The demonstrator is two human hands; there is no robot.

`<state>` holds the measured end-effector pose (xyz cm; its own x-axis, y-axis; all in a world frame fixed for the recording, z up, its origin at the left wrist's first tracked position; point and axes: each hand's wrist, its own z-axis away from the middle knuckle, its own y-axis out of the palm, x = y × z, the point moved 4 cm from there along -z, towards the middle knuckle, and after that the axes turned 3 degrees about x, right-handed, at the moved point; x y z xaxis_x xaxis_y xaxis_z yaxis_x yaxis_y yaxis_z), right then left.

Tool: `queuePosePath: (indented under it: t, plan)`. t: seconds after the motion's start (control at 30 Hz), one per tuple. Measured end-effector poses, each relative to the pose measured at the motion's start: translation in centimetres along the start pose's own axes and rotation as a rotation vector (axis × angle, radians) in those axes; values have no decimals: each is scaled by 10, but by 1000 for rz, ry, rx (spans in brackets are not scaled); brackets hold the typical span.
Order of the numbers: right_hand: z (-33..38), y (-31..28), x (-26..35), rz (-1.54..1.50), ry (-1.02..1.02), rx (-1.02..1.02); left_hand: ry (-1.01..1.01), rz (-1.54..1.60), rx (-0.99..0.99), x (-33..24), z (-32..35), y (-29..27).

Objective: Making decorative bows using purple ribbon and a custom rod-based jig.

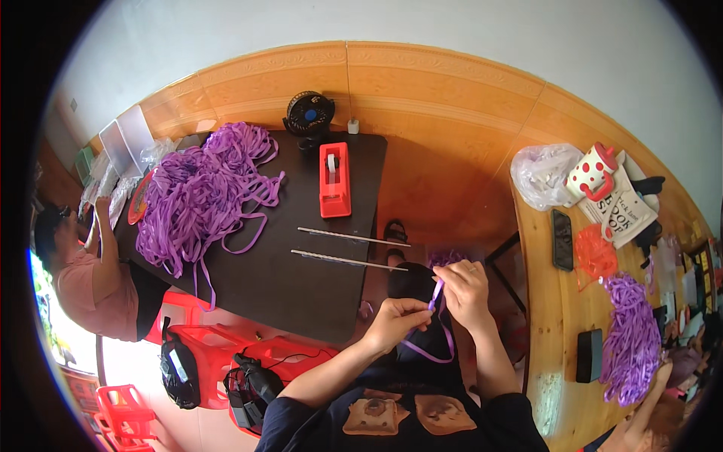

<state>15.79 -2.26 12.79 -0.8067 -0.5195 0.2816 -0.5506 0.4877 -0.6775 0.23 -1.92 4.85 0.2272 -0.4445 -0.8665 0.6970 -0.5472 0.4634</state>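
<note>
In front of my torso, a narrow purple ribbon (450, 346) is pinched between my two hands, with a loop hanging below them. My left hand (399, 322) grips it with thumb and forefinger. Slightly higher and further right, my right hand (463, 292) has its fingers closed on the upper part. Just beyond my hands, two thin metal rods (350, 261) lie side by side, their ends jutting past the edge of the dark table (301, 301). A large tangled heap of purple ribbon (199, 196) covers the table's left part. A red tape dispenser (335, 192) stands near its far right.
A black fan (310, 113) stands at the table's back. At left sits a person (94, 282), beside red stools (218, 346) holding black bags. The wooden table (546, 324) at right carries a phone (562, 239), a spotted mug (591, 175) and more purple ribbon (629, 339), which another person's hand nears.
</note>
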Motion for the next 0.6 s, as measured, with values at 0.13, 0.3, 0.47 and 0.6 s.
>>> queuePosePath:
  t: [0.13, 0.3, 0.47, 0.6]
  plan:
    - [-9, 31, -20, 22, 3, 59, 115, 148, -137, 33, -25, -24]
    - [-40, 55, -38, 36, -57, 39, 334, 152, -322, 39, -42, -50]
    - [-64, 82, -53, -59, -86, 24, 388, 42, -466, 33, -48, -68]
    - [-76, 107, -61, -156, -106, 28, 329, 31, -596, 30, -51, -74]
